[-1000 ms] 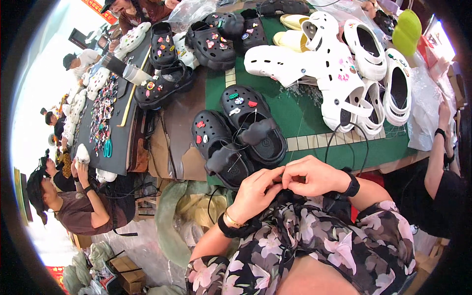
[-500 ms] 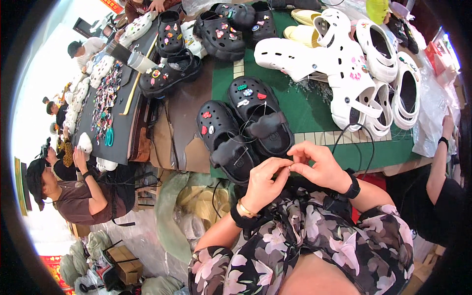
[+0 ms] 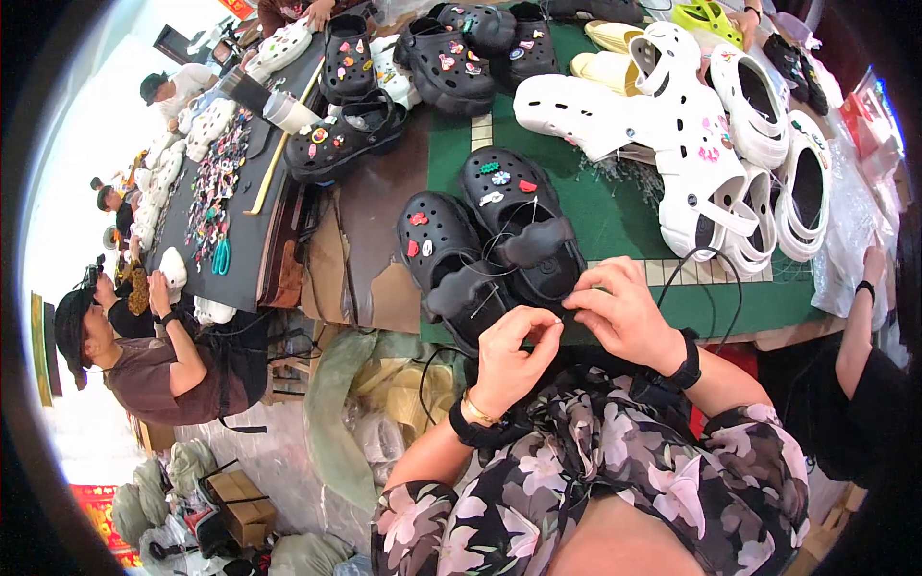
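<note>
Two black clogs with small coloured charms, one to the left (image 3: 444,252) and one to the right (image 3: 523,216), lie side by side on the green mat (image 3: 615,216) at the table's near edge. My left hand (image 3: 514,357) pinches a thin black cord just below the clogs' heel straps. My right hand (image 3: 624,312) rests against the heel of the right clog, fingers pinching the same cord. A black cord loops over both clogs. Both wrists wear black bands.
Several white clogs (image 3: 691,134) crowd the mat's right side, more black clogs (image 3: 451,58) the far side. A dark board of charms (image 3: 216,192) lies left. A seated person (image 3: 154,360) works at lower left; another person's arm (image 3: 860,326) hangs at right.
My view has tilted so the table sits lower in frame. My hands have moved up against the clogs' heels, and the left hand has dropped slightly below the right.
</note>
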The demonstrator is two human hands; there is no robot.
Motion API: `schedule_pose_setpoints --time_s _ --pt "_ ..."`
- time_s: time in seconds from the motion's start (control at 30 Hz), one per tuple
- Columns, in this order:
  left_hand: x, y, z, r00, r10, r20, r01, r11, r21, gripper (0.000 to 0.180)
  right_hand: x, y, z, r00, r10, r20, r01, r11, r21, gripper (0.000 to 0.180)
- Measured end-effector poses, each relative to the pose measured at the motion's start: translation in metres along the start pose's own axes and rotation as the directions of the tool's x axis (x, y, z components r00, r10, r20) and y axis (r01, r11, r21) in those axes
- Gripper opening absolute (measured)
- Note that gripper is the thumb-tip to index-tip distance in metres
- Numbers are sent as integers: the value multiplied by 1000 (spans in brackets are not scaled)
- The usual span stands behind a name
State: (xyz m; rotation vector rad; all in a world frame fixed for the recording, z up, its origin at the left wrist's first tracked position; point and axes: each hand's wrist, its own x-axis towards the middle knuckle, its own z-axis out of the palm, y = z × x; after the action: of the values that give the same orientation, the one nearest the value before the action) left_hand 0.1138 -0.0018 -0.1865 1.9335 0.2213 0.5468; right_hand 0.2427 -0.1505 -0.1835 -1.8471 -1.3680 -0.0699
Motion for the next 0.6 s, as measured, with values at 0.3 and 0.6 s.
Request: schedule_pose_setpoints --time_s 0.3,0.6 --pt "-11 10 -32 996 12 83 -15 999 33 9 -5 -25 15 905 169 392 -330 858 393 4" --pt "14 -21 -110 959 110 -260 23 887 461 5 30 -43 72 934 290 208 -311 948 72 12"
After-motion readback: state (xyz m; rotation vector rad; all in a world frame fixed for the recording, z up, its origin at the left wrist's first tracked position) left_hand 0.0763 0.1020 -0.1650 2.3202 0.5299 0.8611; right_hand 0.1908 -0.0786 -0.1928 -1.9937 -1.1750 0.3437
